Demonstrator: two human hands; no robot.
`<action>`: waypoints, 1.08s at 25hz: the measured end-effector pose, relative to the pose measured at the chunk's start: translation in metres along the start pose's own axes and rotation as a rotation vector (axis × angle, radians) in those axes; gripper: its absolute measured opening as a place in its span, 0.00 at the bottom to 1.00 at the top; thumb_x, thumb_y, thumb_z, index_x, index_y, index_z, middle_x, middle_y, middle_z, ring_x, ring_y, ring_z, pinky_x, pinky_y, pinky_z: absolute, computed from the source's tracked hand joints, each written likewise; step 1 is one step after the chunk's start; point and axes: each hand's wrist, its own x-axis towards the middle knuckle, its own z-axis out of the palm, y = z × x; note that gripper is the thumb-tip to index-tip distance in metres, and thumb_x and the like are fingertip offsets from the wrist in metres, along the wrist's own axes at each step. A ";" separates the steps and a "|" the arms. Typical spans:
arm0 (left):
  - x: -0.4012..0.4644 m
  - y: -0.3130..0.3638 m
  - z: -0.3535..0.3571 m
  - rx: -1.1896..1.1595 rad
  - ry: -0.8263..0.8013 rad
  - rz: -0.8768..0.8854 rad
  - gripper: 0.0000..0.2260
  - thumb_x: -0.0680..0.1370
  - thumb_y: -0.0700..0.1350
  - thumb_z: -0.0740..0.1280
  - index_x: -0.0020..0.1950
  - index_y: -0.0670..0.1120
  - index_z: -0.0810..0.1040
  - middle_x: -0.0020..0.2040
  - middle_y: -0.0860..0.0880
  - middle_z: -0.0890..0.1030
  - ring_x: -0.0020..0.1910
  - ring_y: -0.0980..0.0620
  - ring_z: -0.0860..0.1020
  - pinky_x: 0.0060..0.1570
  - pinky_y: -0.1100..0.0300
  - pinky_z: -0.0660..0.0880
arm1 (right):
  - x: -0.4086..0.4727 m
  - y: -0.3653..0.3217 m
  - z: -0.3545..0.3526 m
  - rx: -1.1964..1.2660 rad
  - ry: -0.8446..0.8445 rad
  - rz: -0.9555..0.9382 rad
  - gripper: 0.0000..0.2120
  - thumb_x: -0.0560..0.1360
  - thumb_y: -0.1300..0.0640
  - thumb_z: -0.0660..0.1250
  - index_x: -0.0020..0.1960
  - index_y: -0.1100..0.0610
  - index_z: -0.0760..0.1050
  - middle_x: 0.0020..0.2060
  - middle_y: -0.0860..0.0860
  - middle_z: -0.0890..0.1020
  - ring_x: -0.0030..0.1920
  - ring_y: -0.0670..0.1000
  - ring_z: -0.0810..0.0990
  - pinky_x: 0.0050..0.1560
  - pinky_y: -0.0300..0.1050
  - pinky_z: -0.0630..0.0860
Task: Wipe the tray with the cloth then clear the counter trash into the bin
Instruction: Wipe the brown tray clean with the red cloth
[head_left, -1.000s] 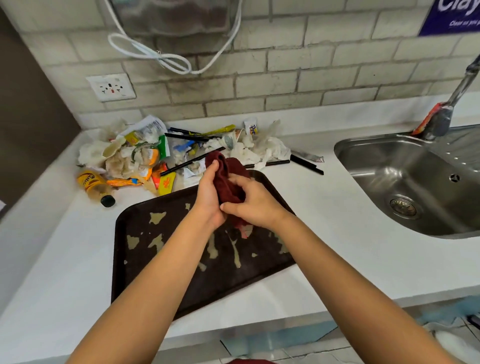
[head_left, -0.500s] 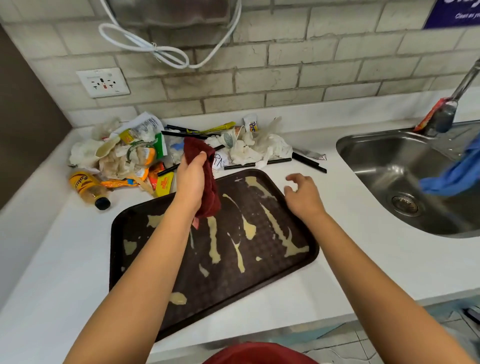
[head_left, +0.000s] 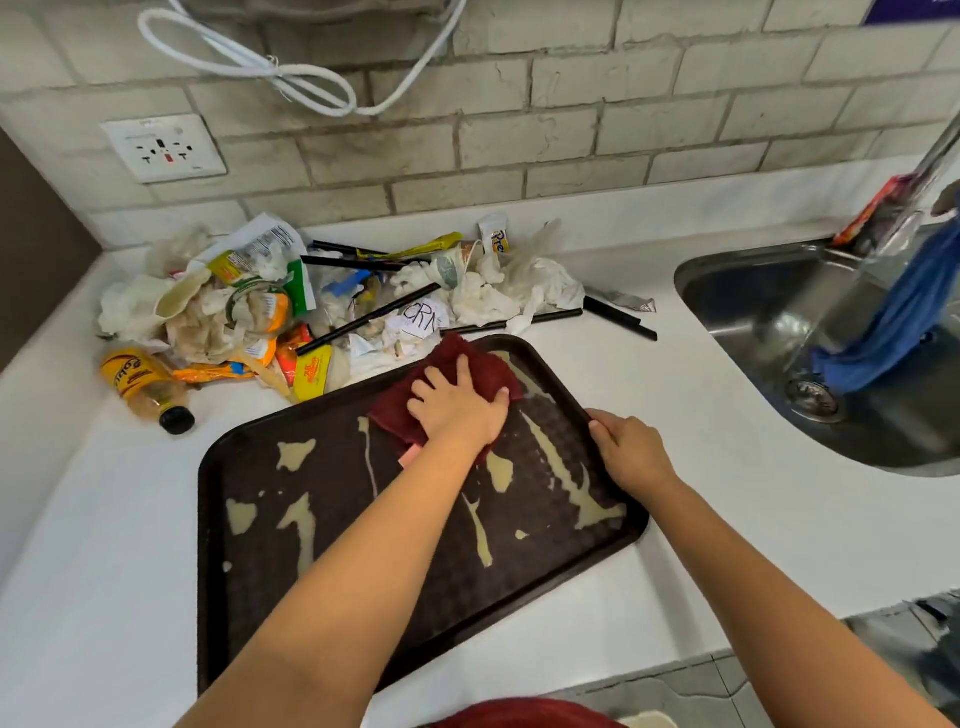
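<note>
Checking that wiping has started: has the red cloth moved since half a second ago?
Yes. The cloth went from hanging in the left hand above the tray to pressed flat on its far end, nearer the trash pile.

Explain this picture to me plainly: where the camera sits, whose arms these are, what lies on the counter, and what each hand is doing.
There is no machine here. The camera sits on a person's head and looks down at their own arms. The left hand presses a dark red cloth flat on a brown tray streaked with pale spills. The right hand grips the tray's right rim to steady it. Behind the tray lies a trash pile of wrappers, napkins and black straws, with a small yellow bottle on its side. On the right is a steel sink with a blue cloth in it.
</note>
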 end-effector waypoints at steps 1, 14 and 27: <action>0.001 0.004 0.000 -0.005 0.022 -0.015 0.35 0.75 0.67 0.52 0.76 0.53 0.47 0.74 0.41 0.55 0.68 0.37 0.59 0.62 0.46 0.62 | 0.000 0.001 0.000 -0.010 -0.001 -0.010 0.17 0.81 0.52 0.50 0.64 0.48 0.73 0.52 0.54 0.82 0.51 0.57 0.78 0.56 0.46 0.71; -0.004 0.014 -0.011 -0.041 -0.222 0.480 0.26 0.76 0.51 0.56 0.74 0.55 0.58 0.74 0.45 0.62 0.70 0.43 0.64 0.64 0.52 0.65 | -0.001 0.000 0.002 0.121 0.066 0.013 0.16 0.81 0.53 0.53 0.62 0.47 0.75 0.53 0.53 0.83 0.53 0.57 0.79 0.62 0.49 0.70; 0.022 0.032 -0.029 -0.171 -0.191 0.211 0.26 0.77 0.51 0.54 0.75 0.48 0.60 0.74 0.46 0.63 0.72 0.45 0.63 0.67 0.53 0.62 | -0.001 -0.002 0.000 0.234 0.011 0.040 0.16 0.80 0.50 0.54 0.64 0.48 0.75 0.55 0.51 0.82 0.55 0.55 0.78 0.65 0.52 0.71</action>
